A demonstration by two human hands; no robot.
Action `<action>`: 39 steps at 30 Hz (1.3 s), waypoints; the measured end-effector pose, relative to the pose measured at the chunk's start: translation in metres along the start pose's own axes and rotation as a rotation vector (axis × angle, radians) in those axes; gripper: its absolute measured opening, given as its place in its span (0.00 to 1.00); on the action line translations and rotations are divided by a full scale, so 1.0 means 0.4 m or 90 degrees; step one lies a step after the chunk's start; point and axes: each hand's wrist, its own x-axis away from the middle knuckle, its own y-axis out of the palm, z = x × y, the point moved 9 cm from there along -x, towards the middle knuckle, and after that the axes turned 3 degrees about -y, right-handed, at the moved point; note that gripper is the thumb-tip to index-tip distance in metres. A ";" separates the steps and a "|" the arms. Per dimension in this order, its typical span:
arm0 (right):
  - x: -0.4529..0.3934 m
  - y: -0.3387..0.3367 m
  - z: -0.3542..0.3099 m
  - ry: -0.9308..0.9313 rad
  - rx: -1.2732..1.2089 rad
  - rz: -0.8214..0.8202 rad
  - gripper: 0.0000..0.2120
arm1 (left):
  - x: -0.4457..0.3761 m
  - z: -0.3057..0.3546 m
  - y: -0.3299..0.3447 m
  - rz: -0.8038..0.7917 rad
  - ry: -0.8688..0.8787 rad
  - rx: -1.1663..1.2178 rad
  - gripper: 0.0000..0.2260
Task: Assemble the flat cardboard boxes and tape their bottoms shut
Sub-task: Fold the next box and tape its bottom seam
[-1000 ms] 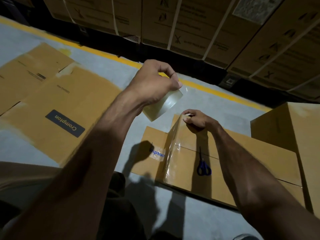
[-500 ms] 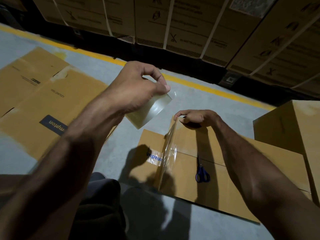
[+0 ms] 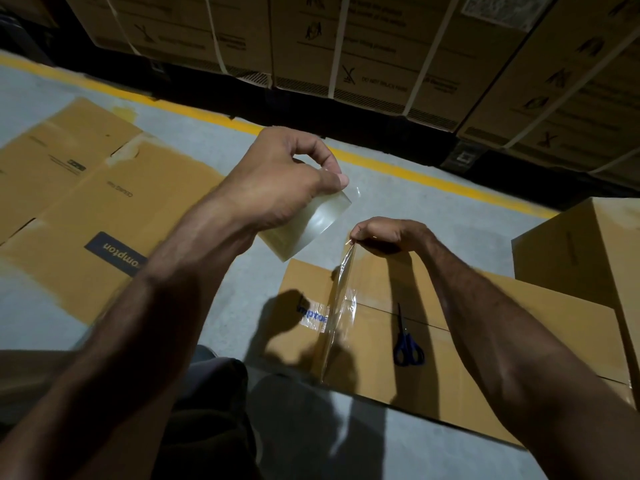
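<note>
An assembled cardboard box [image 3: 467, 358] lies on the floor in front of me, bottom flaps up. A strip of clear tape [image 3: 341, 299] runs across its left end, standing partly off the cardboard. My right hand [image 3: 391, 235] pinches the far end of that strip at the box's far edge. My left hand [image 3: 287, 188] grips a roll of clear tape [image 3: 308, 226] in the air, above and left of the box. Blue-handled scissors [image 3: 407, 344] lie on top of the box near its middle seam.
Flat cardboard sheets [image 3: 104, 216] lie on the grey floor at the left. Another assembled box [image 3: 588, 251] stands at the right. Strapped cartons [image 3: 346, 46] are stacked behind a yellow floor line [image 3: 398, 168]. My knee is at the bottom centre.
My right hand has curled more over the box's far edge, lifting the tape end. My left hand with the roll stays raised; the view has shifted slightly.
</note>
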 end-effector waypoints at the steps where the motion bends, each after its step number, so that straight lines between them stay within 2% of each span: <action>1: -0.003 -0.003 -0.001 -0.003 0.010 0.015 0.09 | 0.002 0.002 0.001 0.000 0.000 0.002 0.05; 7: 0.002 -0.012 -0.031 -0.045 0.126 0.097 0.09 | 0.007 0.013 0.010 -0.005 0.006 0.006 0.05; 20: -0.060 -0.019 0.029 0.047 0.076 0.223 0.18 | 0.011 0.018 0.010 -0.009 0.019 0.005 0.04; 24: -0.053 -0.011 0.016 0.074 0.069 0.255 0.12 | 0.008 0.017 0.010 -0.012 0.020 0.009 0.04; 26: -0.032 -0.003 -0.003 0.083 0.107 0.292 0.05 | 0.006 0.018 0.010 -0.013 0.022 0.007 0.04; 28: -0.003 0.000 -0.018 0.081 0.161 0.349 0.02 | 0.004 0.020 0.009 -0.016 0.027 0.007 0.05; 30: 0.031 0.012 -0.025 0.049 0.194 0.401 0.09 | 0.001 0.025 0.007 -0.018 0.034 0.009 0.05; 32: 0.066 0.039 -0.023 0.018 0.213 0.430 0.22 | -0.001 0.034 0.005 -0.017 0.044 0.009 0.05; 35: 0.103 0.085 -0.022 -0.001 0.238 0.428 0.37 | -0.001 0.044 0.005 -0.009 0.055 0.015 0.05; 39: 0.162 0.158 -0.042 -0.036 0.266 0.397 0.47 | 0.009 0.052 0.018 -0.023 0.072 0.018 0.05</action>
